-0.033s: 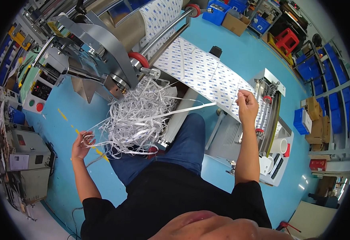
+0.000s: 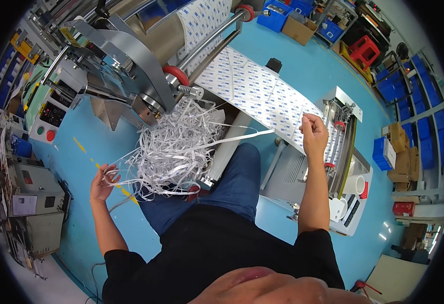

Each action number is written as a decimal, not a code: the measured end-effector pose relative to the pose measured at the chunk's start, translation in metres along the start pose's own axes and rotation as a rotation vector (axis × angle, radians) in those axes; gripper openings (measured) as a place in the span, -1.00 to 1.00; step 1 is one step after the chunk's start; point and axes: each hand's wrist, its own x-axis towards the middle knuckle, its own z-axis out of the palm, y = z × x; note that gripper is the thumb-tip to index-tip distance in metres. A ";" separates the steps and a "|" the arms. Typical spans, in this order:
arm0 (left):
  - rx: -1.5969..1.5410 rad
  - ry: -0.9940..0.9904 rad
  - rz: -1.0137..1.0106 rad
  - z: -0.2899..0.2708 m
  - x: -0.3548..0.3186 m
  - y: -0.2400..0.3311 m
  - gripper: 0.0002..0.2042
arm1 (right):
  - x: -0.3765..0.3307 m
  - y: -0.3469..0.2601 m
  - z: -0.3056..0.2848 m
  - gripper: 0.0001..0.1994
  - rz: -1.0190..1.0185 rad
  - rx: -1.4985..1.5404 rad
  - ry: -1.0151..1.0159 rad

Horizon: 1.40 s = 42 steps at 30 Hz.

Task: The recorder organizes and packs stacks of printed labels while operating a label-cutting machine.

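Observation:
At the left, my left hand [image 2: 104,183] is closed with its fingers curled round thin white strips, which run to a large tangled heap of strips [image 2: 174,152] in front of my legs. My right hand [image 2: 314,133] is raised over the white web with blue print [image 2: 262,88]. Its fingers are pinched together near the web's right end; what they hold, if anything, is too small to make out. One wider white strip [image 2: 232,139] stretches from the heap toward the web's near edge.
A roller machine [image 2: 141,61] with a grey arm stands ahead on the left, a control panel [image 2: 49,119] beside it. To the right is a second roller unit [image 2: 336,147] that the web enters. Shelves with blue bins [image 2: 427,137] line the far right. A red stool [image 2: 364,52] stands farther back.

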 end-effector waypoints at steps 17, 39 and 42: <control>0.175 -0.062 0.458 0.140 -0.004 0.035 -0.73 | 0.000 0.001 0.002 -0.83 -0.002 -0.005 -0.014; 1.200 -0.067 0.381 0.315 0.092 -0.047 -0.65 | -0.006 -0.005 -0.001 -0.83 -0.065 -0.036 -0.035; 1.257 -0.017 0.407 0.298 0.076 -0.043 -0.67 | -0.002 -0.001 0.000 -0.83 -0.048 -0.036 -0.032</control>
